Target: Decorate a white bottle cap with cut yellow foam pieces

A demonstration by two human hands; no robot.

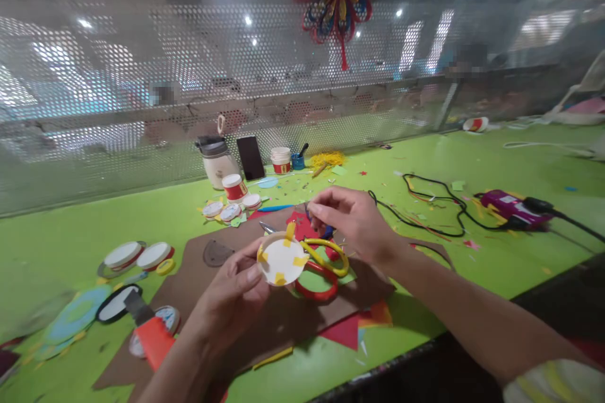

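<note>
A white round disc [280,263] with several yellow paper tabs around its rim is held by its left edge, between the thumb and fingers of my left hand [236,286]. To the upper right of the disc, my right hand [347,220] is closed in a pinch. Whatever its fingertips hold is too small to make out. Beside the disc lie scissors with a red and yellow handle [317,295], partly hidden behind it. Red paper [300,227] and green paper scraps lie on a brown board [198,258] beneath both hands.
An orange-handled scraper [154,340] lies near my left forearm. White lids [155,255] and blue paper rings [78,315] are further left. At the back stand a jug [218,164], a dark phone [250,157] and small tubs [280,160]. A purple device [515,209] with black cables sits right.
</note>
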